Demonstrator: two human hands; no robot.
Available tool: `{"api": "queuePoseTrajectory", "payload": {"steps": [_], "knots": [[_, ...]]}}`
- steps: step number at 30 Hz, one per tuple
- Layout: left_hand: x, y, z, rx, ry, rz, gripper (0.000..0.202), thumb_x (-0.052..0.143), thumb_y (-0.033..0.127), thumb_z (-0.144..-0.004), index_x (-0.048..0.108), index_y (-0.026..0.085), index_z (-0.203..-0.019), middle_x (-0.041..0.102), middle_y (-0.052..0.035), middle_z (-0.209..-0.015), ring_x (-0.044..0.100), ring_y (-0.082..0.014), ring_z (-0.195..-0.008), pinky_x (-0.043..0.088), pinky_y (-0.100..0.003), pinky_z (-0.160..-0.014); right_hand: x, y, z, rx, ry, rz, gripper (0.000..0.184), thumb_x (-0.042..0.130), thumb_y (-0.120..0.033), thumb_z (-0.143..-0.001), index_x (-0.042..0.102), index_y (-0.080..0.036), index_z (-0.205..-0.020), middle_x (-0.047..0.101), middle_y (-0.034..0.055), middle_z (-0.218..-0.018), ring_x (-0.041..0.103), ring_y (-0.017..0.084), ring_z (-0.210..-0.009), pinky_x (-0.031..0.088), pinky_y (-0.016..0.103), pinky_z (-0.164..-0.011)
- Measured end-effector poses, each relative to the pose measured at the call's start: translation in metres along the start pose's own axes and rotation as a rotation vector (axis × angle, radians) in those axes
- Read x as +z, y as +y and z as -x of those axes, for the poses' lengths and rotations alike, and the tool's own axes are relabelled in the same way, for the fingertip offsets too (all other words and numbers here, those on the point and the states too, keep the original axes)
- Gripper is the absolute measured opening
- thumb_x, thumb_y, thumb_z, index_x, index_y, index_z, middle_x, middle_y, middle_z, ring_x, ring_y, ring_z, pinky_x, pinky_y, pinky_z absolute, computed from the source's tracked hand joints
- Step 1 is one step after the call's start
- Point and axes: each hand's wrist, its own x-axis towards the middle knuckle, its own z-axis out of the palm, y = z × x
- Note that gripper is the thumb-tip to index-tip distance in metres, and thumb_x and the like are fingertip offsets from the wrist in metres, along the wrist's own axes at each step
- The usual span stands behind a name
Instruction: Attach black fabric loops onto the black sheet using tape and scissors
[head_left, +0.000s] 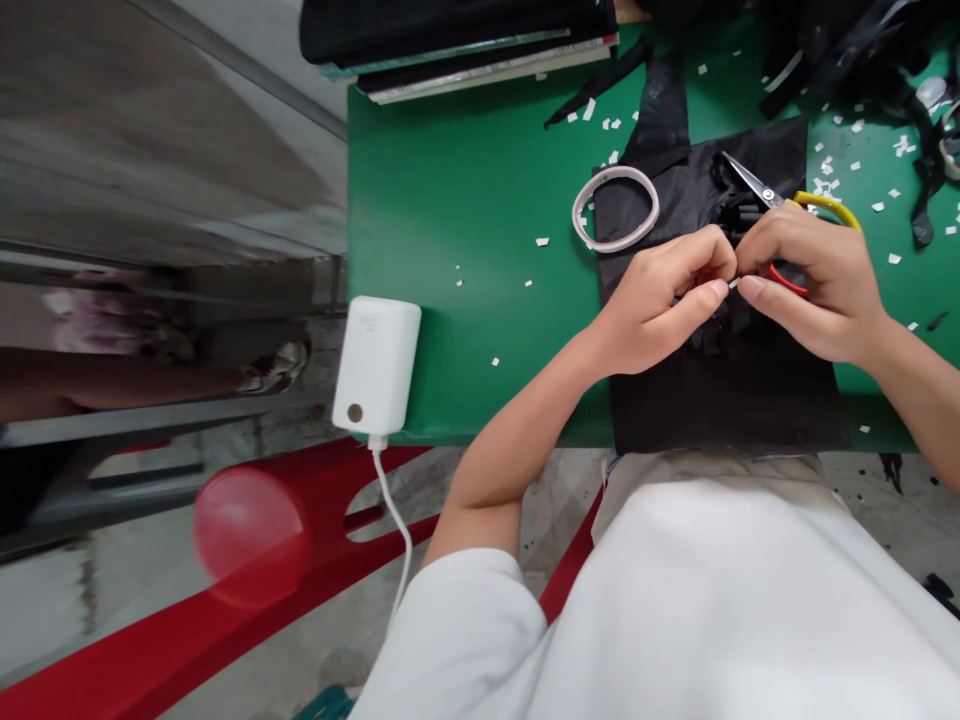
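My left hand [664, 300] and my right hand [814, 280] meet over a black sheet [727, 400] spread on the green table [465, 190]. Both pinch a small dark piece [733, 284] between thumb and fingertips. My right hand also has scissors [780, 200] looped on its fingers, with a yellow and a red handle and the blades pointing up and left. Small black strips [739, 205] are piled just above the hands.
A whitish tape ring [615, 207] lies left of the black sheet. A white charger [376, 365] with a cable sits at the table's near left edge. Stacked books [465, 50] are at the back. White paper bits dot the table. Black scraps [847, 50] lie far right.
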Motion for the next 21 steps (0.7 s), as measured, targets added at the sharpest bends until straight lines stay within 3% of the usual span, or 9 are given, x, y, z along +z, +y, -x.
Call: {"api": "queuePoseTrajectory", "payload": {"steps": [9, 21], "knots": [[0.0010, 0.0000, -0.0012, 0.018, 0.029, -0.021, 0.030, 0.042, 0.046, -0.100, 0.047, 0.021, -0.083, 0.052, 0.0000, -0.075, 0.052, -0.0113, -0.068, 0.044, -0.026, -0.060, 0.0007, -0.0037, 0.0007, 0.135, 0.039, -0.112, 0.018, 0.062, -0.035, -0.089, 0.057, -0.027, -0.073, 0.055, 0.0004, -0.065, 0.048, 0.017, -0.061, 0.037, 0.037, -0.061], [0.0077, -0.0065, 0.0018, -0.010, 0.148, -0.086, 0.022, 0.045, 0.043, -0.100, 0.052, 0.023, -0.096, 0.055, 0.0008, -0.083, 0.058, -0.0090, -0.068, 0.049, -0.024, -0.058, 0.0020, 0.0019, 0.0018, 0.050, 0.085, -0.073, 0.011, 0.062, -0.016, -0.083, 0.058, -0.024, -0.077, 0.055, -0.0029, -0.065, 0.048, 0.014, -0.061, 0.039, 0.033, -0.063]]}}
